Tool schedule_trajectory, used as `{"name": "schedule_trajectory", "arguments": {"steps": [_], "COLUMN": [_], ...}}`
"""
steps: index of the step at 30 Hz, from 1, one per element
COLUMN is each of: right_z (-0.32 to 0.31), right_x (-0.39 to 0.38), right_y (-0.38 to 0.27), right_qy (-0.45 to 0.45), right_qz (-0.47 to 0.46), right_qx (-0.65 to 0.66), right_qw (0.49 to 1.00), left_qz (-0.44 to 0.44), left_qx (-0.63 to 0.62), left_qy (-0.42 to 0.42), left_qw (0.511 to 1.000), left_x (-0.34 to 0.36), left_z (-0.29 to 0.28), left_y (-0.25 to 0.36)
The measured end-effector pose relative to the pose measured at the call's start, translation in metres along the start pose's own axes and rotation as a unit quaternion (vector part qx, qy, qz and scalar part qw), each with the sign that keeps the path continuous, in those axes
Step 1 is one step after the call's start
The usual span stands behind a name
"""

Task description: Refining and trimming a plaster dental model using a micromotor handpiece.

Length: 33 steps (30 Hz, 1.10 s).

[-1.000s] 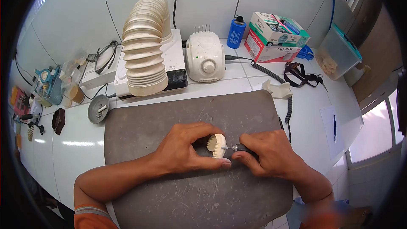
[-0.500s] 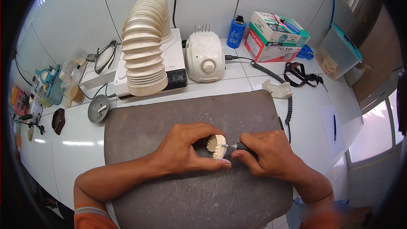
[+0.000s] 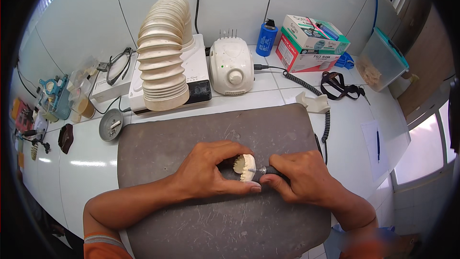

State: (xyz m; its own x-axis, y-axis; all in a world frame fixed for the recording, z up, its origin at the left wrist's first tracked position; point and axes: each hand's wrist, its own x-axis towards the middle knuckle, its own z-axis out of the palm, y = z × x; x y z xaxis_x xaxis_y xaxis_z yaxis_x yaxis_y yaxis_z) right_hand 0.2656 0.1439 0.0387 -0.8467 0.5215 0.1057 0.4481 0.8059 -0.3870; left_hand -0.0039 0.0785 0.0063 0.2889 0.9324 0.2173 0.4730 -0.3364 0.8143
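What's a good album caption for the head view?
Over a scratched grey-brown mat, the left hand grips a cream dental model while the right hand holds a handpiece, tip at the model.

With my left fingers (image 3: 235, 149) I hold a cream dental model (image 3: 247, 169) between thumb and index. My right fingers (image 3: 283, 161) grip a dark handpiece (image 3: 273, 170), its tip at the model's outer side. Below lies a brown mat (image 3: 191, 225) (scratched all over) on the white tabletop (image 3: 86, 177); beyond it, a white control unit (image 3: 232, 67) stands beside a ribbed hose (image 3: 163, 57).
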Motion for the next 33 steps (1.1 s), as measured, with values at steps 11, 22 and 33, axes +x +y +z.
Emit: {"name": "schedule_trajectory", "arguments": {"steps": [11,22,33], "right_z": [0.0026,0.0013,0.0002], "right_x": [0.0009,0.0009,0.0010], "right_y": [0.0035,0.0018,0.0017], "right_qy": [0.023,0.016,0.022], "right_qz": [0.013,0.004,0.016], "right_qx": [0.009,0.007,0.011], "right_qw": [1.000,1.000,1.000], "left_qz": [-0.003,-0.008,0.019], "left_qx": [0.020,0.011,0.005], "left_qy": [-0.009,-0.008,0.011], "left_qw": [1.000,1.000,1.000], "left_x": [0.0002,0.0012,0.0014], "left_z": [-0.0022,-0.0016,0.0011], "left_y": [0.0042,0.0033,0.0000]}}
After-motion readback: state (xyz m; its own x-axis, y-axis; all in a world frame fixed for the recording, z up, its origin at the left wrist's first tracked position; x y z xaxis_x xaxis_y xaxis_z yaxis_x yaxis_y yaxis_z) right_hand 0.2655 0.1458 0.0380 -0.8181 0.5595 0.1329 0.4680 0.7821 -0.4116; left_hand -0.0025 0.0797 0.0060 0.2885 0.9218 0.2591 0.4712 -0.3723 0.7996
